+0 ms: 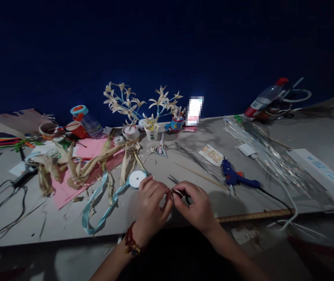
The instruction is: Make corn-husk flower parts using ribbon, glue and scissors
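Note:
Near the front edge of the table, my left hand (pixel 154 201) and my right hand (pixel 195 205) meet, thumb and fingers of each pinched together. Whatever lies between the fingertips is too small to make out. Just beyond them point the blades of a pair of scissors (pixel 173 179); their dark handles are partly hidden by my right hand, and I cannot tell if it touches them. Beside my left hand sits a white ribbon spool (pixel 138 179) with light-blue ribbon (pixel 89 218) trailing left. A blue glue gun (pixel 237 177) lies to the right of my right hand.
Dried corn husks (pixel 73 168) cover pink paper (pixel 63 197) at the left. Two pots of husk flowers (pixel 130 132) (pixel 152 130) stand at the back, near a lit phone (pixel 194 110). Thin wires (pixel 269 156), a bottle (pixel 265 99) and a white power strip (pixel 319 169) occupy the right.

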Demonstrator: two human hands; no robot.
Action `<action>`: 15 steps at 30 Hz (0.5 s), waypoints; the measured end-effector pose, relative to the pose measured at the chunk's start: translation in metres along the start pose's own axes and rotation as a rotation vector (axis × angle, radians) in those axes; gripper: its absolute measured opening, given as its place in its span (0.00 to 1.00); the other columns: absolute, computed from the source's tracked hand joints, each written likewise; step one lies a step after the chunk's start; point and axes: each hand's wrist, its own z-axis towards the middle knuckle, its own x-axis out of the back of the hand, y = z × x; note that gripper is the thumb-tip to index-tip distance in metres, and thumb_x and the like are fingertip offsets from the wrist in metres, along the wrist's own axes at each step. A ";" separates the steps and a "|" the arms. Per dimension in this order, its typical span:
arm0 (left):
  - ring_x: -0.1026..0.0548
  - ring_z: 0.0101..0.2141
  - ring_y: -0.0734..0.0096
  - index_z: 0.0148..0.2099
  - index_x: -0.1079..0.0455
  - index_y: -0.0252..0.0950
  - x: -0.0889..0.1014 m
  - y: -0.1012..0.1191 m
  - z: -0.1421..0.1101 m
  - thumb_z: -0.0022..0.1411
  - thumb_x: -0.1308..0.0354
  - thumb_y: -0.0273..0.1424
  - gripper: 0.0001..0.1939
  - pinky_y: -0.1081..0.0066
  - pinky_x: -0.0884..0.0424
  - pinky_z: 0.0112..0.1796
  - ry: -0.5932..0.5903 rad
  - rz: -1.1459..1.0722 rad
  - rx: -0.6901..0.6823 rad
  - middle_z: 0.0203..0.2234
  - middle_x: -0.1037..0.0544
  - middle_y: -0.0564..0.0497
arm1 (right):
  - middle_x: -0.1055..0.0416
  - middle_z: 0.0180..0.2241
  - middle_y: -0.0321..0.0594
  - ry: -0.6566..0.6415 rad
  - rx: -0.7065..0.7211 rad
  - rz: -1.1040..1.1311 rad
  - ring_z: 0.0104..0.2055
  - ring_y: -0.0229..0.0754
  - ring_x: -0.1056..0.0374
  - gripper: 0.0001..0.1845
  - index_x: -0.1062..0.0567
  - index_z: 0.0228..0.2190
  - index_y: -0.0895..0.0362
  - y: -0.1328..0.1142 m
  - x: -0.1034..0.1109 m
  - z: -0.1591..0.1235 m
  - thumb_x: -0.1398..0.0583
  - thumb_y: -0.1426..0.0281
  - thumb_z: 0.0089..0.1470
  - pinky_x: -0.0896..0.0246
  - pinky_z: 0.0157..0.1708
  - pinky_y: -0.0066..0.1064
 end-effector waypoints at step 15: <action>0.26 0.31 0.69 0.33 0.35 0.39 0.001 -0.002 -0.004 0.60 0.45 0.20 0.08 0.55 0.35 0.52 0.018 0.049 0.050 0.26 0.25 0.55 | 0.24 0.27 0.36 0.214 -0.030 -0.196 0.26 0.40 0.29 0.05 0.27 0.30 0.53 0.025 0.031 0.002 0.41 0.72 0.58 0.34 0.31 0.30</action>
